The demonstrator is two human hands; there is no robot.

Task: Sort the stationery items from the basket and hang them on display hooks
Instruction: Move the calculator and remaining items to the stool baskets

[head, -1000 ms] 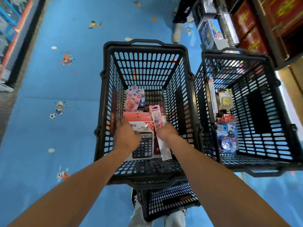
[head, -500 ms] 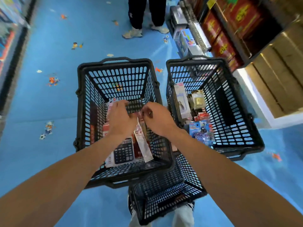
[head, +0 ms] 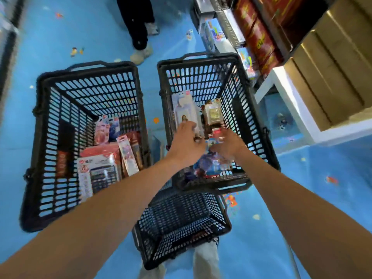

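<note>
Both our hands are mid-way in the right basket (head: 201, 77). Our left hand (head: 185, 143) has its fingertips on the lower end of a tall white packet (head: 184, 109) by the left wall; too blurred, so we can't tell if they pinch it. Our right hand (head: 228, 146) has fingers curled down over small red packets (head: 216, 132), grip unclear. A blue pack (head: 213, 166) lies at the front edge. The left basket (head: 96, 91) holds a calculator pack (head: 102, 174) at its front
</note>
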